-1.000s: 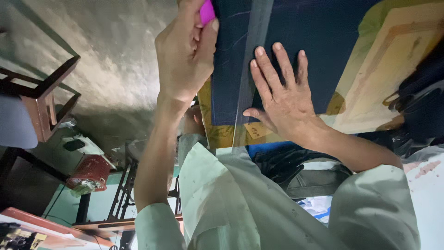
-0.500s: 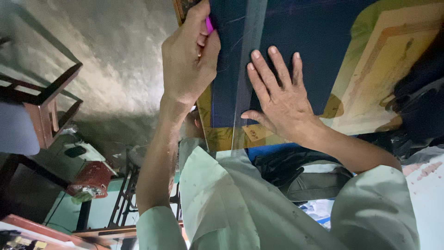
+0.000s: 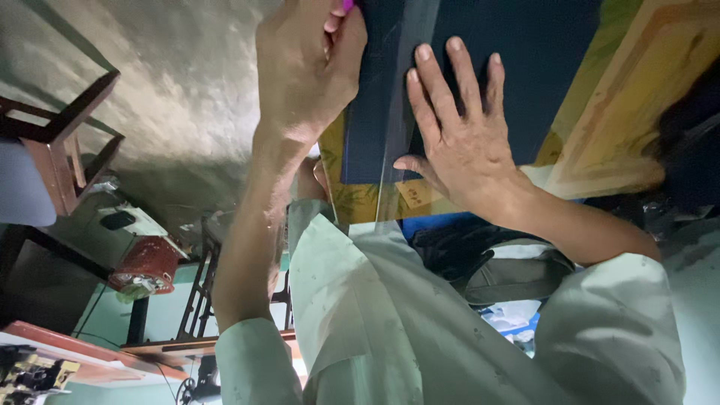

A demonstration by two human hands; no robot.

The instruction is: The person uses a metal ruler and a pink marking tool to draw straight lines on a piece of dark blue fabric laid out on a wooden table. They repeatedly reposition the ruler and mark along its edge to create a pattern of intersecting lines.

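My left hand (image 3: 304,71) is shut on a pink piece of chalk (image 3: 348,4), whose tip barely shows at the top edge of the view. It sits against the edge of a clear ruler (image 3: 390,150) that lies on a dark blue cloth (image 3: 540,60). My right hand (image 3: 461,142) lies flat with fingers spread, pressing the ruler and cloth onto a yellow patterned table (image 3: 615,112). Pale green sleeves cover both my arms.
A reddish sewing machine (image 3: 146,266) stands at the lower left, with a black treadle frame (image 3: 199,292) beside it. A brown wooden stool (image 3: 60,142) is at the left edge. Dark bundled cloth (image 3: 450,251) lies below the table's near edge.
My left hand has slid upward along the ruler with the chalk, which is now almost out of view. My right hand has stayed flat on the cloth.
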